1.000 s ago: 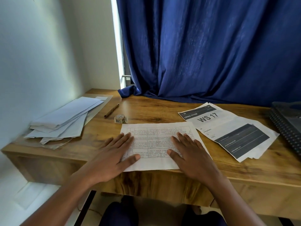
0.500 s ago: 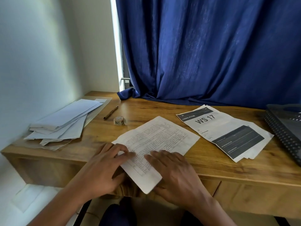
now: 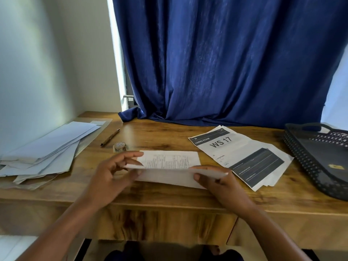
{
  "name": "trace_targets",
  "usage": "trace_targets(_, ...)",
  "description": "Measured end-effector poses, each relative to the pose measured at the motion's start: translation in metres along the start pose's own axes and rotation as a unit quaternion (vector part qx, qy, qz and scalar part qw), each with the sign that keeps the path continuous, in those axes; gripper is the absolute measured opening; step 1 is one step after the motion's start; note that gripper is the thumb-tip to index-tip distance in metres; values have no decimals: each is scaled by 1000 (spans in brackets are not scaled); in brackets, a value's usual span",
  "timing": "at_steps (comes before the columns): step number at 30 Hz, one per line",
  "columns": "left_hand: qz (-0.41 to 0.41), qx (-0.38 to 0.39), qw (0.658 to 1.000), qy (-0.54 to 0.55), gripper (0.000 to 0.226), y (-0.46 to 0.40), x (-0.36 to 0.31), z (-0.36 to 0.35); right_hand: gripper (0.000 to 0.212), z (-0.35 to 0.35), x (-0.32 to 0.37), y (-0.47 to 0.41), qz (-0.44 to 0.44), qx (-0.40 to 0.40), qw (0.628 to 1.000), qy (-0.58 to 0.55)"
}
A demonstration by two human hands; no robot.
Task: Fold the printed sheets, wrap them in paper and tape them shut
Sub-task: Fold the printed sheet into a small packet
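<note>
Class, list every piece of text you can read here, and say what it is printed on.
"2A", "LIVING ROOM", "WS 17": header of the sheet stack.
"Living Room": small print lower on that stack.
Held sheet: table text, too small.
Tape roll: print blurred.

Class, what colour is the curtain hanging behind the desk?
Deep blue, plain with no pattern; the curtain shows in the head view.

Left hand [image 3: 111, 174] and right hand [image 3: 216, 180] both pinch, fingers curled.
</note>
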State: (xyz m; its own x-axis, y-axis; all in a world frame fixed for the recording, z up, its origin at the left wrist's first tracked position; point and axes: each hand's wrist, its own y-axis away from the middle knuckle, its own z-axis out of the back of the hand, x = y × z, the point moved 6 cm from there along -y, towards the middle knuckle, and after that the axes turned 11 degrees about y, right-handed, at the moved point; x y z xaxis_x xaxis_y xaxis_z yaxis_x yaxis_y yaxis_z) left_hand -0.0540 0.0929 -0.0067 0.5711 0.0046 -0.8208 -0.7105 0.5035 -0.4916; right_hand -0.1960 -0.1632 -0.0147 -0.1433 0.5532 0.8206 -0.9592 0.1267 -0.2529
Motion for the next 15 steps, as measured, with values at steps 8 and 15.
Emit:
trace_targets(8,117,-113,986,-29,49,-48,41,-17,30,20,-20,-60,-95,-154,984,-6)
trace_targets(15,116,-121,979,-116,72,-41,50,-13,55,17,-55,-76,-153,-216,962,59)
